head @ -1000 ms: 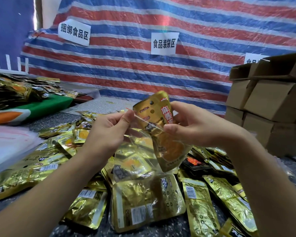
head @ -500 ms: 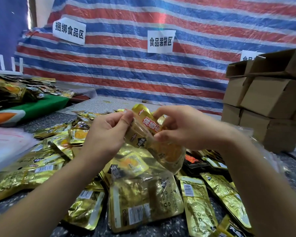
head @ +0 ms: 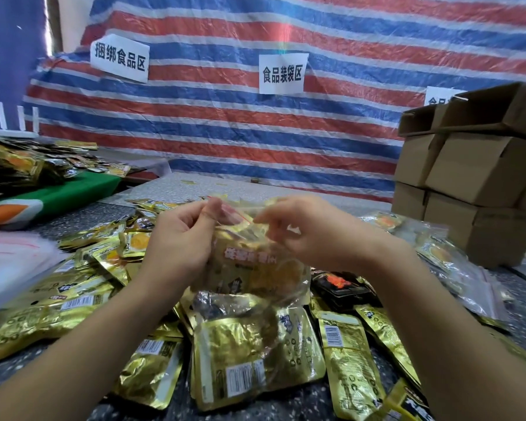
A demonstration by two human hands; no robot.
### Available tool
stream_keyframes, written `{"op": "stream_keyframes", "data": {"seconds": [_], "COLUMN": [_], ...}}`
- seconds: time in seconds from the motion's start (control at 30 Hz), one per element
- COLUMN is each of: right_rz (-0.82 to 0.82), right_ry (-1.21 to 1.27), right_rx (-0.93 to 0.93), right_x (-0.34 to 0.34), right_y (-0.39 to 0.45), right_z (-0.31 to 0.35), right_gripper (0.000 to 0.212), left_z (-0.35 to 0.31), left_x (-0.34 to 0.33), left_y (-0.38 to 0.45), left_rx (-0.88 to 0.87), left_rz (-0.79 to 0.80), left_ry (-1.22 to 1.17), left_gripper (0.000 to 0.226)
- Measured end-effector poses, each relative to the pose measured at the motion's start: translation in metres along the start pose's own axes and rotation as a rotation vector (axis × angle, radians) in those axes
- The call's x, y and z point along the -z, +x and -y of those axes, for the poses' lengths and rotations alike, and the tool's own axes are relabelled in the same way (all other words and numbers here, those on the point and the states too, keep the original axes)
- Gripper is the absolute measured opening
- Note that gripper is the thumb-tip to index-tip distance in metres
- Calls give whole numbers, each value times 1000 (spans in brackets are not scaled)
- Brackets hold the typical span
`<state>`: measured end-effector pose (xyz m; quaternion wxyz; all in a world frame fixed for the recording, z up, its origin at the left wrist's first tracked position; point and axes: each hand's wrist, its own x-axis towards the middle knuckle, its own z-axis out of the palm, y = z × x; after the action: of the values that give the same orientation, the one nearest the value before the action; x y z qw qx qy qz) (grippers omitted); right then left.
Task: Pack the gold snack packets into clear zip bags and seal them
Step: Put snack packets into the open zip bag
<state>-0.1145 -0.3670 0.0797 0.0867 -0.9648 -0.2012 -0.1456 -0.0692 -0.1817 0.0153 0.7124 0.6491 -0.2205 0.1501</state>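
left hand (head: 176, 241) pinching, right hand (head: 301, 232) pinching

Bright, even light; glare on the foil packets (head: 249, 354); hands (head: 179, 241) motion-blurred; wide-angle bending at edges.

clear zip bag (head: 249, 268) held upright above table, gold snack packet (head: 255, 262) inside; loose gold packets (head: 255, 360) heaped beneath.

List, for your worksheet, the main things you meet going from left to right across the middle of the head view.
Green cloth → left hand → clear zip bag holding a gold snack packet → right hand → stacked cardboard boxes.
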Motion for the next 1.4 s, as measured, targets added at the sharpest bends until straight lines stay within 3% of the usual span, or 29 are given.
{"op": "stream_keyframes", "data": {"seconds": [0.03,0.13,0.23,0.4,0.47,0.6,0.8,0.87,0.93,1.17,1.4], "right_rz": [-46,-103,-209,-397,-358,-319,-269,-180,-75,60,8], "right_ry": [42,125,73,169,228,224,141,111,100,168,586], "right_rx": [2,33,104,19,-38,-55,-95,-120,-127,-167,-167], "right_x": [2,7,10,20,22,17,10,10,5,-14,11], "right_y": [0,-2,-3,-4,-6,-5,1,0,1,5,-2], "right_z": [-1,-1,-2,-11,-14,-18,-26,-30,-33,-37,-38], "right_gripper": [21,36,21,12,10,2,7,12,17,20,9], "left_z": [-1,-4,-4,-1,3,6,9,9,9,13,20], "left_x": [0,1,1,-4,-7,-8,-6,-6,-6,-3,-3], "left_y": [1,3,4,-1,-3,-3,2,2,2,6,6], "left_rx": [26,111,159,212,234,218,162,151,140,180,222], "left_rz": [-4,6,33,208,253,183,95,87,60,-3,-27], "left_ry": [-53,-182,-230,-159,-118,-135,-65,-73,-95,-151,-130], "left_gripper": [41,41,44,42,32,22,15,12,16,25,18]}}
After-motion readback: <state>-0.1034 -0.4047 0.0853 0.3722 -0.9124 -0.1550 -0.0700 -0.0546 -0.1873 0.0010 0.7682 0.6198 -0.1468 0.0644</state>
